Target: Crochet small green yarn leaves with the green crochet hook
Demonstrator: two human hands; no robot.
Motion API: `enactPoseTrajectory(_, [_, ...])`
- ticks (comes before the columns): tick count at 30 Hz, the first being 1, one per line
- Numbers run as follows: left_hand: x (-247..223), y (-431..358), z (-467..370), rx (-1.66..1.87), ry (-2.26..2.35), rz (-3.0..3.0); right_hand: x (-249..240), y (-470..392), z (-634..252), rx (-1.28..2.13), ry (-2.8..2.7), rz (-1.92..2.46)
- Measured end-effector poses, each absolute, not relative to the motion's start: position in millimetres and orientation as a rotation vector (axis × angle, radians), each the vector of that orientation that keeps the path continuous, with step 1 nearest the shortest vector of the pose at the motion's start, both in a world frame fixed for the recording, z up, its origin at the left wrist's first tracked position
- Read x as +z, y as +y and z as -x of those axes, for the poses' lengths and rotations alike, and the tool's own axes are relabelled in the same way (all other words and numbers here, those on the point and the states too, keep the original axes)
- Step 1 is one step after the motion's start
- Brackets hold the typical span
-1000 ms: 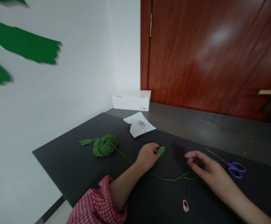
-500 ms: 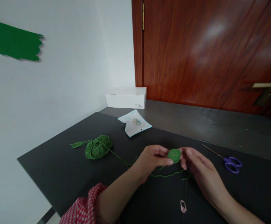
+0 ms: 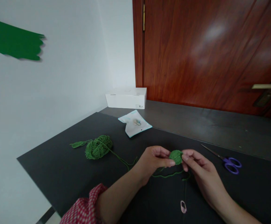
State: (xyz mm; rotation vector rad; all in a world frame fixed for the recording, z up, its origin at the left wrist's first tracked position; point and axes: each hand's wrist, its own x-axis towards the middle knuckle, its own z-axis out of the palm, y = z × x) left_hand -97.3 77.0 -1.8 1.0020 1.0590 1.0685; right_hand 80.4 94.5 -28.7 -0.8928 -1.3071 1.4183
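A small round green crochet piece (image 3: 176,157) is held between my two hands above the dark table. My left hand (image 3: 153,160) pinches its left side between thumb and fingers. On the opposite edge, the thumb and index finger of my right hand (image 3: 199,166) are closed. A strand of green yarn (image 3: 167,176) lies under the hands, and its loose end curls near my right palm. More strand runs left to the skein of green yarn (image 3: 98,147). Toward me lies a pink stitch marker (image 3: 183,207), with a thin thread above it.
Purple-handled scissors (image 3: 231,165) lie right of my right hand, blades pointing away to the left. A white pouch (image 3: 135,129) with small items sits farther back, before a white box (image 3: 126,101). A wall borders the table (image 3: 63,149) at left; a wooden door stands behind.
The crochet piece has shifted slightly right and down with my left hand. My right thumb has come onto its right edge.
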Motion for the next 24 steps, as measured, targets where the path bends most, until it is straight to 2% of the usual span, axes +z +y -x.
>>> enactPoseTrajectory(24, [1.4, 70.2, 87.8, 1.162, 1.158, -1.09, -27.9, 89.5, -73.0, 1.383, -1.442, 0.927])
